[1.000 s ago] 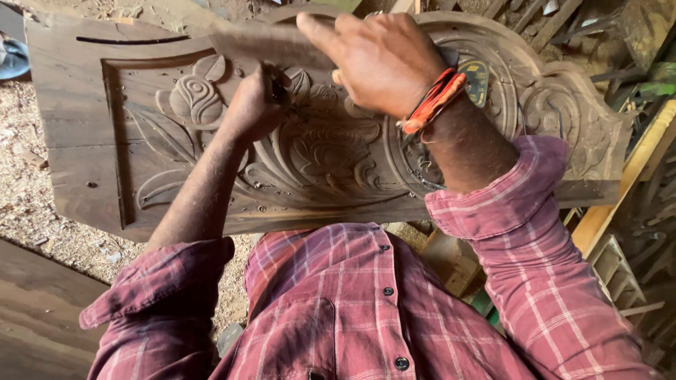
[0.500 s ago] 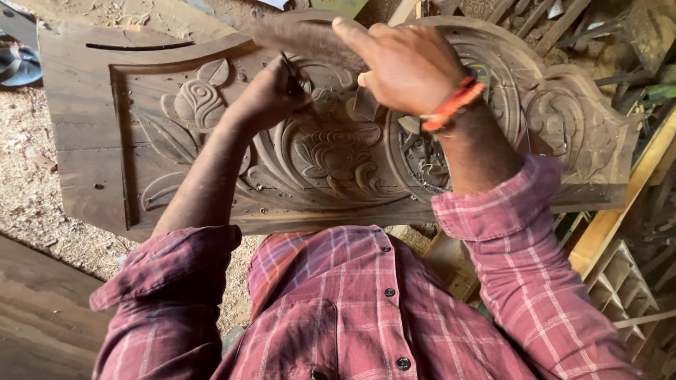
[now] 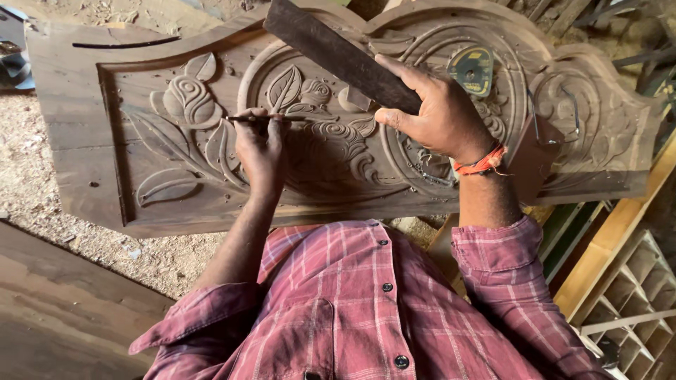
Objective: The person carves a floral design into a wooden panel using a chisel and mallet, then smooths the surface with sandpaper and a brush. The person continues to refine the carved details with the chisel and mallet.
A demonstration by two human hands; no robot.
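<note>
Left hand (image 3: 260,144) pinched thin stiff chisel (image 3: 271,118) mid-shaft on carved panel (image 3: 176,176); right hand (image 3: 440,116) gripped heavy wooden mallet bar (image 3: 338,53) at its near end.

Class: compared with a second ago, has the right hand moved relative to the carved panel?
Yes. The right hand with its wooden bat has lifted rightward, away from the left hand.

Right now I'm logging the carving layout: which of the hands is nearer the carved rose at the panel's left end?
Left. The left hand, holding a thin chisel, lies just right of the carved rose. The right hand grips a dark wooden bar farther right, over the central carving.
</note>
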